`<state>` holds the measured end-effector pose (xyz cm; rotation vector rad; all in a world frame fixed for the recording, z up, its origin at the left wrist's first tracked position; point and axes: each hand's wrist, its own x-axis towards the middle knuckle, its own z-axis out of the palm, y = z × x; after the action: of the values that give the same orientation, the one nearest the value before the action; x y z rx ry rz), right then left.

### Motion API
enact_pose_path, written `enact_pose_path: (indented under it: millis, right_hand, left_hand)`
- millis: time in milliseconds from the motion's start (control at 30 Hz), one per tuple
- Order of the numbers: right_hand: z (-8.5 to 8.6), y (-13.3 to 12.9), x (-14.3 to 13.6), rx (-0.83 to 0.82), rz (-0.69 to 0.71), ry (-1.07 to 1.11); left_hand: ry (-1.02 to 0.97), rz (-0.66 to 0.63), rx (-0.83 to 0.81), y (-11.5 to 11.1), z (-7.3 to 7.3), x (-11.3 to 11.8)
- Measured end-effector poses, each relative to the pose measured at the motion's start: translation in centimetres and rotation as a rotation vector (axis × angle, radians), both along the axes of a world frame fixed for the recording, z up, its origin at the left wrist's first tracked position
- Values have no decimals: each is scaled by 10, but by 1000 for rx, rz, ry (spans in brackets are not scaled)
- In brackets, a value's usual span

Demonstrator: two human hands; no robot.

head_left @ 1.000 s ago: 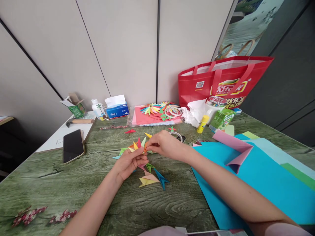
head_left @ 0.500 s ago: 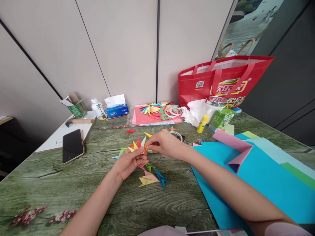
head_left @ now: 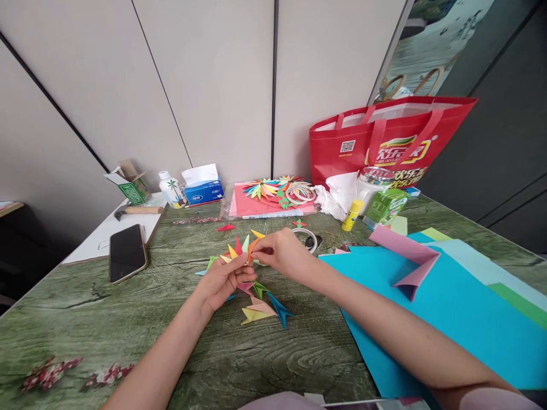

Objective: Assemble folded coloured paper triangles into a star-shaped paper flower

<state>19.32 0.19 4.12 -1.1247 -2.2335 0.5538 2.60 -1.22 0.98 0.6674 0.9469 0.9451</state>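
Observation:
Between thumb and fingers, my left hand [head_left: 226, 279] pinches a fan of folded paper pieces [head_left: 237, 248] in yellow, red and pale green. My right hand [head_left: 280, 250] meets it from the right, its fingertips closed on an orange folded paper piece [head_left: 253, 245] at the fan's right side. Just below the hands lie loose folded pieces: a blue one [head_left: 280, 310], a peach and yellow one [head_left: 257, 310] and a green one [head_left: 260, 289]. Other folded pieces are partly hidden behind my left hand. A small red piece [head_left: 226, 227] rests farther back.
Blue paper sheets [head_left: 384, 296] with a folded pink sheet [head_left: 416, 262] lie under and beside my right forearm. A phone [head_left: 127, 254] and hammer [head_left: 139, 210] are at left. Along the back stand a tissue box [head_left: 203, 191], glue stick [head_left: 352, 215] and red bag [head_left: 342, 148]. Tape [head_left: 310, 239] lies mid-table.
My right hand has shifted slightly right and down, and the orange piece shows more clearly beside the fan. My left hand stays nearly in place.

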Motion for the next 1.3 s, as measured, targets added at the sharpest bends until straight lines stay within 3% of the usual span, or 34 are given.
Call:
enact_pose_path:
  millis: [233,367,567,800,1300]
  right_hand:
    - [-5,-2,-4,110,11,-77]
    - [-2,1,-1,70,46,-22]
    - [6,4,10,-28,216,99]
    - [7,6,12,80,291,24]
    - [6,6,10,107,305,56]
  left_hand:
    - [-19,15,-11,0,-1,0]
    - [-11,22,-4,0,0,0]
    - [-33,-45,62,-2,3,-3]
    - [-46,-75,53,-2,0,-5]
    - [-85,-71,19,-4,6,-2]
